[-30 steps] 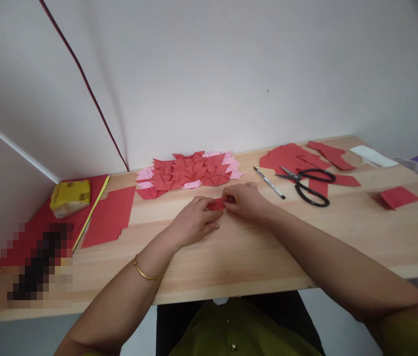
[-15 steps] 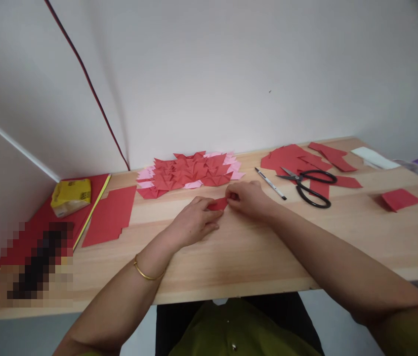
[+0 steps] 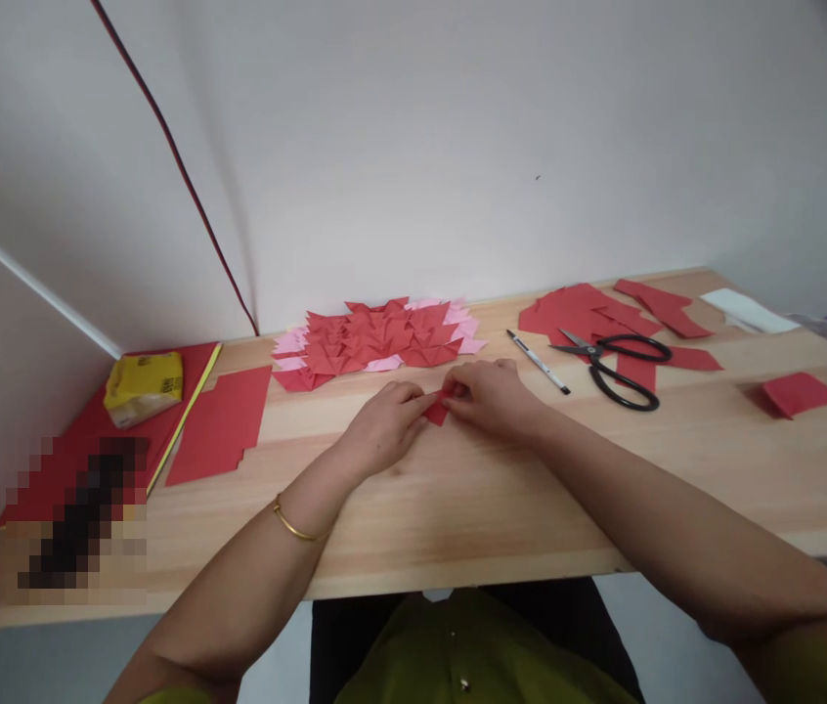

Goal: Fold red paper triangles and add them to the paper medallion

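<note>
Red paper [image 3: 436, 415] sits pinched in the right hand's [image 3: 491, 396] fingers; the left hand's [image 3: 382, 428] touch it, grip unclear. Even pressure and aligned edges would keep creases crisp.

You have a yellow packet [image 3: 144, 388] at left, a cord [image 3: 197, 201] down the wall [image 3: 384, 156], and a pen [image 3: 539, 363], scissors [image 3: 594, 350] (blades parted) and white paper [image 3: 749, 310] at right.

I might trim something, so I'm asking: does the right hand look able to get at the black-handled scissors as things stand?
Probably yes, once the right hand leaves the small red paper. Only the pen, lying flat, seems to be in between, and nothing covers the black-handled scissors.
</note>
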Tool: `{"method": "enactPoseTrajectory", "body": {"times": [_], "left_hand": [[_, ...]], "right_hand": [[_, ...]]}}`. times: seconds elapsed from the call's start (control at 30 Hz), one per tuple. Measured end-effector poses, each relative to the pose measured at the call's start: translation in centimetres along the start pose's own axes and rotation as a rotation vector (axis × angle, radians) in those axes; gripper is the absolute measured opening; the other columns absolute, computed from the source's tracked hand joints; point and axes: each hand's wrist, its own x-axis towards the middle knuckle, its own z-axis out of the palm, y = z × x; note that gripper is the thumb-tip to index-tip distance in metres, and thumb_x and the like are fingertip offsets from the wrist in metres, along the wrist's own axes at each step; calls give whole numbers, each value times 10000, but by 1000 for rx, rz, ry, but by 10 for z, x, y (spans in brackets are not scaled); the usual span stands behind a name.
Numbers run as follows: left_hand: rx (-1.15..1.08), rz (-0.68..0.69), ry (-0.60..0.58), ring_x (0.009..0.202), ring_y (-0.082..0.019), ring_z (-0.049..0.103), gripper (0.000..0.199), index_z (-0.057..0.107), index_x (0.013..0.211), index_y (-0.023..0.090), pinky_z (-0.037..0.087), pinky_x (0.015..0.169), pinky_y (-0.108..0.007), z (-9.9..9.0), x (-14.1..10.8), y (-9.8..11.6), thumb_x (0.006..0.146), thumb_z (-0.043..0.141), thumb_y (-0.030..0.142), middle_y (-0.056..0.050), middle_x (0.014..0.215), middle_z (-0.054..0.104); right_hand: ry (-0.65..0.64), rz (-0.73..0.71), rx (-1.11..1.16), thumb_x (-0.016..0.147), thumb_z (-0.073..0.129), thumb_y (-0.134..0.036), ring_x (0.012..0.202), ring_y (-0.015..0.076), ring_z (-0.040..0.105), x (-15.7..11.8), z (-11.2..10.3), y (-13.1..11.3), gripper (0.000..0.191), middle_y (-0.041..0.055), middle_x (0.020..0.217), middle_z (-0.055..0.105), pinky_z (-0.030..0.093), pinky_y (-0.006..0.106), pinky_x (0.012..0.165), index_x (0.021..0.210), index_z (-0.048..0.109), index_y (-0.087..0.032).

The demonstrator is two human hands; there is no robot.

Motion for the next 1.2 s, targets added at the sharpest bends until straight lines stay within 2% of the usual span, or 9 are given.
{"method": "enactPoseTrajectory", "body": {"times": [0.2,0.37,0.63,0.83,1.0,1.1,1.2], "left_hand": [[163,-57,-20,841,-188,478,344,617,1154,208,421,749,-309,12,14,-2,886,402,183,-63,892,540],[195,-75,-31,850,-188,462,340,596,1165,189,405,772,-311,15,17,1,897,387,199,-65,919,525],[250,-42,-68,842,-191,483,233,633,986,167,412,774,-319,0,12,0,891,422,186,-78,900,542],[184,-45,-78,853,-184,521,273,674,1004,185,437,770,-311,-10,1,-9,877,433,158,-76,894,575],[-10,-131,-3,864,-164,567,238,706,885,180,462,782,-288,-14,-6,-13,865,469,181,-70,894,606],[-138,-268,113,814,-150,576,168,677,777,172,468,759,-281,-10,-4,-13,824,516,177,-49,847,624],[-105,-411,233,816,-169,563,121,630,686,172,453,805,-322,-1,1,-12,780,555,183,-39,775,633]], "right_hand": [[4,22,-81,784,542,-319,879,216,577,0,-3,-4,170,54,880,674,230,378,820,828,656,-201],[-8,36,-47,752,552,-302,860,204,576,0,-3,-2,151,34,863,673,233,368,804,824,648,-211],[-14,42,-18,733,570,-295,827,194,573,0,-5,-4,148,32,862,672,235,376,803,834,637,-209],[-14,37,-11,736,591,-321,843,199,566,1,-4,-1,152,33,875,663,239,369,799,832,628,-208],[-20,27,-16,747,592,-334,842,196,566,1,-3,2,166,34,878,660,239,367,796,849,627,-208],[-22,27,-9,743,591,-335,848,199,568,1,-3,2,166,30,880,660,239,367,792,849,625,-211],[-23,34,-6,738,592,-333,849,197,567,1,-2,2,166,28,878,660,235,364,786,847,623,-212]]}}
